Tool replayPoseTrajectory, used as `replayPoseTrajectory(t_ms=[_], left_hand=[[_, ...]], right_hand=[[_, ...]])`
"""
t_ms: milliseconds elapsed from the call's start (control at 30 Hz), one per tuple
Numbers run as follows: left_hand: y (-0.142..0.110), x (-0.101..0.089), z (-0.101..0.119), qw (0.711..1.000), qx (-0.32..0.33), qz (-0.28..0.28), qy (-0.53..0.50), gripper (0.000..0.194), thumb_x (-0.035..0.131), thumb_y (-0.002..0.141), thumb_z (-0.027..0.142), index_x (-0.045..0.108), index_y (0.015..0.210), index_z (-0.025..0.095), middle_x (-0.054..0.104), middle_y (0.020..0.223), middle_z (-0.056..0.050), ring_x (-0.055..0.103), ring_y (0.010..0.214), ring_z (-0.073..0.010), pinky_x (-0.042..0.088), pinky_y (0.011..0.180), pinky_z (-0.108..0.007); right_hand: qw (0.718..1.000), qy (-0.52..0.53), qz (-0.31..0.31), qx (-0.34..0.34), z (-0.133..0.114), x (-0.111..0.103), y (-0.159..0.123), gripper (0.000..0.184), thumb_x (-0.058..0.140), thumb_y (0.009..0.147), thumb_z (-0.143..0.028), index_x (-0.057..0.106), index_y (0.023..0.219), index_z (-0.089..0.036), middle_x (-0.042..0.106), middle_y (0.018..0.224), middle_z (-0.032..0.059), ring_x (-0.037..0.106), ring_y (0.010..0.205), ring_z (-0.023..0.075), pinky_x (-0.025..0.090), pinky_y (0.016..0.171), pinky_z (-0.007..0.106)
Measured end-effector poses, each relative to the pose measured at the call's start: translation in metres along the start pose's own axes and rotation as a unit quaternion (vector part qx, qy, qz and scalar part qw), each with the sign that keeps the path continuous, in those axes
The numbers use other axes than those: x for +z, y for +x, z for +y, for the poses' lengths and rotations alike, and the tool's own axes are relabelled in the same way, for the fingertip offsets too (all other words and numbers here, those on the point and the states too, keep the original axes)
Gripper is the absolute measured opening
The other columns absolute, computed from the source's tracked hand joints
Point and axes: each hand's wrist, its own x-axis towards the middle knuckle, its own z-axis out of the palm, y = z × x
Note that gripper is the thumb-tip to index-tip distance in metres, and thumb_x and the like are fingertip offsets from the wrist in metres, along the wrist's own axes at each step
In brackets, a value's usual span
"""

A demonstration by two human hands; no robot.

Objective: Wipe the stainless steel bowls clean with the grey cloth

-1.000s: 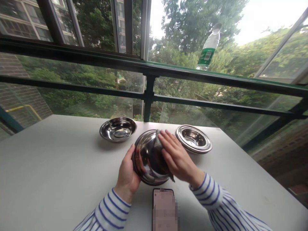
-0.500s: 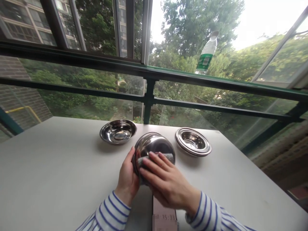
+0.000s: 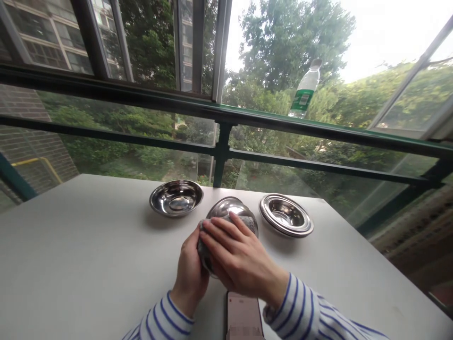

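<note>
My left hand point(image 3: 191, 269) grips a shiny steel bowl point(image 3: 226, 206) by its left side, above the table with its rounded underside facing me. Flat over that underside lies my right hand point(image 3: 240, 257), pressing a grey cloth point(image 3: 205, 250) to the metal. Part of the cloth wraps the bowl's left edge near my left thumb; the rest is hidden under my right fingers. Another steel bowl point(image 3: 177, 202) stands upright behind and to the left. To the right sits a small stack of steel bowls point(image 3: 287, 212), also upright.
A phone point(image 3: 244, 314) lies on the white table point(image 3: 88, 245) below my hands. Along the table's far side runs a dark green railing point(image 3: 159, 104) with glass. On it stands a clear plastic bottle point(image 3: 303, 97) with a green label.
My right hand has slid the cloth toward the bowl's left edge, near my left thumb. The held bowl is tilted differently. The view has shifted slightly, and more of the phone shows.
</note>
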Motion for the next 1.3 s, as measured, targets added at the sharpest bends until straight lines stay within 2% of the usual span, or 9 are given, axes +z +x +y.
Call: replayPoseTrajectory(t_ms=[200,300,367,500,700,867,967,1133,1300], left_hand=[[-0.002,0.001,0.003,1.0,-0.005,0.007,0.023,0.025,0.059,0.078,0.028,0.068,0.092,0.009,0.07,0.08,-0.007,0.064,0.075,-0.0177,0.051,0.074,-0.029],[-0.001,0.001,0.002,1.0,-0.001,0.01,0.028,0.022,0.061,0.076,0.028,0.068,0.085,0.01,0.067,0.069,-0.003,0.062,0.063,-0.0136,0.051,0.073,-0.028],[0.0,0.001,0.001,1.0,-0.002,0.009,0.026,0.019,0.062,0.077,0.027,0.068,0.083,0.01,0.066,0.068,-0.002,0.061,0.062,-0.0125,0.051,0.072,-0.027],[0.001,-0.001,0.003,1.0,0.002,0.019,0.001,0.018,0.056,0.08,0.024,0.067,0.087,0.011,0.069,0.08,-0.005,0.064,0.075,-0.0145,0.052,0.072,-0.024],[-0.001,0.003,0.011,0.998,-0.067,0.023,-0.001,0.019,0.054,0.081,0.022,0.067,0.077,0.009,0.07,0.078,-0.01,0.067,0.079,-0.0192,0.054,0.076,-0.03],[0.001,0.007,0.01,1.0,0.0,0.016,-0.022,0.021,0.051,0.082,0.019,0.068,0.091,0.01,0.071,0.09,-0.009,0.066,0.088,-0.0198,0.051,0.083,-0.03],[0.003,0.004,0.013,0.999,0.0,0.044,-0.02,0.022,0.05,0.082,0.018,0.07,0.089,0.009,0.072,0.085,-0.009,0.066,0.088,-0.0213,0.052,0.082,-0.031],[0.006,0.002,0.022,0.995,-0.004,0.094,-0.04,0.023,0.049,0.083,0.017,0.07,0.085,0.01,0.073,0.083,-0.008,0.067,0.085,-0.0205,0.052,0.082,-0.032],[0.008,0.003,0.026,0.99,-0.018,0.123,-0.07,0.028,0.044,0.085,0.019,0.07,0.093,0.011,0.073,0.074,-0.008,0.068,0.081,-0.0223,0.052,0.081,-0.037]], right_hand=[[0.955,0.153,0.1,0.235,0.05,0.0,0.006,0.037,0.034,0.091,-0.027,0.057,0.117,-0.013,0.059,0.12,0.0099,0.048,0.117,0.021,0.036,0.103,0.039],[0.941,0.168,0.114,0.271,0.059,0.002,0.006,0.039,0.03,0.092,-0.028,0.056,0.118,-0.014,0.059,0.119,0.0109,0.052,0.113,0.0211,0.041,0.098,0.04],[0.953,0.157,0.103,0.237,0.048,0.004,0.006,0.038,0.032,0.091,-0.025,0.054,0.12,-0.015,0.055,0.125,0.0098,0.048,0.118,0.0208,0.037,0.102,0.041],[0.997,0.066,0.022,0.043,0.013,0.008,0.001,0.04,0.041,0.086,-0.024,0.051,0.123,-0.012,0.051,0.13,0.0085,0.039,0.125,0.024,0.021,0.11,0.045],[0.993,-0.007,0.009,-0.117,0.001,0.014,-0.01,0.038,0.04,0.087,-0.021,0.053,0.12,-0.009,0.05,0.132,0.0078,0.034,0.129,0.0215,0.018,0.112,0.04],[0.993,0.099,0.036,0.059,0.027,0.001,0.016,0.037,0.042,0.086,-0.023,0.055,0.119,-0.013,0.055,0.126,0.0093,0.045,0.121,0.0216,0.023,0.109,0.043],[0.95,0.228,0.095,0.191,0.051,0.001,0.021,0.033,0.041,0.089,-0.026,0.058,0.115,-0.015,0.06,0.119,0.0086,0.052,0.114,0.0201,0.037,0.102,0.038],[0.915,0.268,0.169,0.251,0.069,0.018,-0.005,0.038,0.03,0.094,-0.03,0.054,0.12,-0.016,0.06,0.12,0.0072,0.054,0.113,0.0179,0.042,0.098,0.034],[0.894,0.27,0.236,0.27,0.043,0.037,-0.038,0.042,0.028,0.095,-0.026,0.037,0.135,-0.019,0.041,0.139,0.0078,0.036,0.129,0.0189,0.032,0.106,0.041]])
